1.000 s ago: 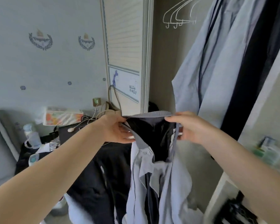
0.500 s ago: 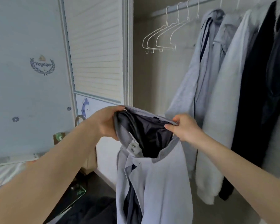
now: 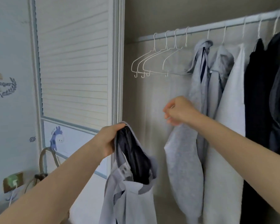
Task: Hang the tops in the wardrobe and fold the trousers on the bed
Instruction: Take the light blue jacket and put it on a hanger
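My left hand (image 3: 107,139) grips the collar of a light grey jacket with a dark lining (image 3: 132,191), which hangs down from it in front of the open wardrobe. My right hand (image 3: 179,110) is raised to the right of the jacket and clear of it, its fingers curled with nothing visible in them; it is slightly blurred. Several empty white wire hangers (image 3: 150,62) hang on the wardrobe rail (image 3: 217,25) above and to the left of that hand. No trousers or bed are in view.
Grey tops (image 3: 200,94), a white top (image 3: 229,110) and dark tops (image 3: 257,94) hang on the rail's right part. The slatted wardrobe door (image 3: 74,62) stands at the left. A bag handle (image 3: 45,159) and a wall socket (image 3: 13,181) are at the lower left.
My right hand has let go of the jacket collar and risen toward the rail. The jacket now hangs from my left hand alone. The view has tilted up to the rail.
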Demonstrator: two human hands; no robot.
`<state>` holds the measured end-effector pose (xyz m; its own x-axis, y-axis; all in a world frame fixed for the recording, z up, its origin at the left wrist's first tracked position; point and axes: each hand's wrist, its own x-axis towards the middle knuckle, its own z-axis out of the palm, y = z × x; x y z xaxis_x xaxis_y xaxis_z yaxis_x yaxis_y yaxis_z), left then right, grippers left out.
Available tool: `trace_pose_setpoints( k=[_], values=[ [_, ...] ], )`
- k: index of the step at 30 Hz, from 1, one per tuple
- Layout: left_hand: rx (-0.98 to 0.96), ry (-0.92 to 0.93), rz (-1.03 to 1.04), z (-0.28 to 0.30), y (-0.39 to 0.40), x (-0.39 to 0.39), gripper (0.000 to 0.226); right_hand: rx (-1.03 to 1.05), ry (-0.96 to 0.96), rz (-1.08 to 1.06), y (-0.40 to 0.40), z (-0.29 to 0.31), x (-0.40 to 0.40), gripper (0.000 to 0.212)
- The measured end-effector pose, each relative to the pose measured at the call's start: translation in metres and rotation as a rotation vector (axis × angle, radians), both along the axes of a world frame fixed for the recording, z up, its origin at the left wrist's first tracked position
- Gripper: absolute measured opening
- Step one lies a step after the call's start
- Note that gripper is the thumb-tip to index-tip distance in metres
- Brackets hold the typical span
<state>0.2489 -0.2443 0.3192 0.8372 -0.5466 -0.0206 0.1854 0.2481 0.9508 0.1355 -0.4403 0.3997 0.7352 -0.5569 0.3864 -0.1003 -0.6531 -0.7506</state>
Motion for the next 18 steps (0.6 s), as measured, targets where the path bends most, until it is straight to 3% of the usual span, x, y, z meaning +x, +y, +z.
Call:
trace_pose_setpoints(
  k=[4,7,14,16,18],
  values=[
    [-0.039,-0.031,0.048,0.012,-0.014,0.022,0.011,-0.048,-0.273,-0.084,-0.026,0.079,0.035,0.011],
    [-0.044,-0.089,0.042,0.026,-0.027,0.034,0.013,-0.032,-0.351,-0.137,-0.044,0.133,0.062,0.014],
    [0.010,-0.176,0.020,0.057,-0.064,0.062,0.020,0.042,-0.238,-0.149,-0.079,0.196,0.119,0.044],
    [0.012,-0.174,0.021,0.058,-0.069,0.066,0.021,0.027,-0.166,-0.127,-0.086,0.199,0.126,0.041],
    [0.020,-0.175,0.018,0.058,-0.074,0.070,0.022,0.025,-0.142,-0.110,-0.096,0.200,0.132,0.022]
  ],
)
